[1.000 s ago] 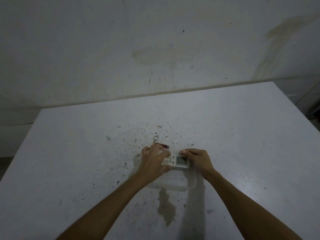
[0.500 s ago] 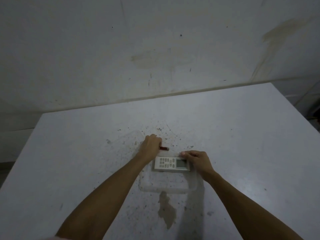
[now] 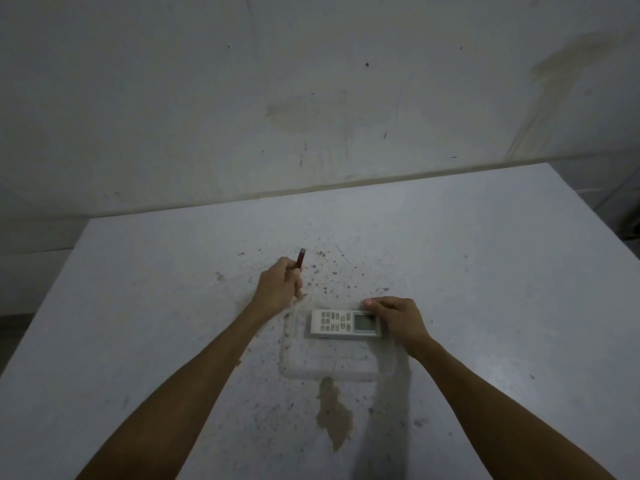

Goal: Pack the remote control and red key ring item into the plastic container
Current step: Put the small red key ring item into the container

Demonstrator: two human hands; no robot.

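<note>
A white remote control (image 3: 344,324) with grey buttons and a small screen lies flat across the far end of a clear plastic container (image 3: 337,370) on the table. My right hand (image 3: 398,318) rests on the remote's screen end and on the container's far right corner. My left hand (image 3: 278,289) is raised to the left of the container, beyond its far left corner. It is closed on the red key ring item (image 3: 300,260), whose red body sticks up above the fingers. The ring itself is hidden in the hand.
The table (image 3: 485,289) is grey-white and speckled with dark spots, with a brown stain (image 3: 334,414) just in front of the container. A stained wall (image 3: 311,98) rises right behind the table's far edge.
My left hand let go of the remote, closed on the red key ring item beyond the container and lifted it up and to the left. The right hand stayed on the remote.
</note>
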